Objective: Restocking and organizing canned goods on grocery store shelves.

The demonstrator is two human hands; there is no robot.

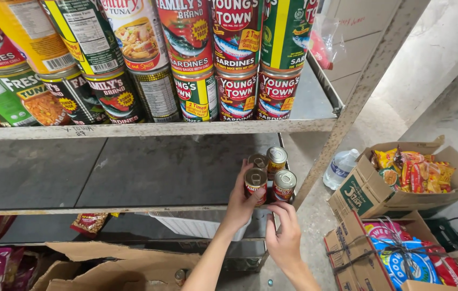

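Even daylight, sharp centre, wide-angle bending at edges.

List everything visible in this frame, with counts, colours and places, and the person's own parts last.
small cans: four, red labels with silver tops, clustered at the right end of the middle shelf
stacked cans: two tiers, too many to count, red, green and yellow labels, top shelf
metal shelving: one unit, grey and worn, left and centre
water bottle: one, clear, on the floor right of the shelf post
snack box: one open cardboard carton of yellow and red packets, right
tied box: one, cardboard, bound with string, lower right
open carton: one, brown, bottom left
left hand: grip on the front-left small can
right hand: fingertips at the front-right small can
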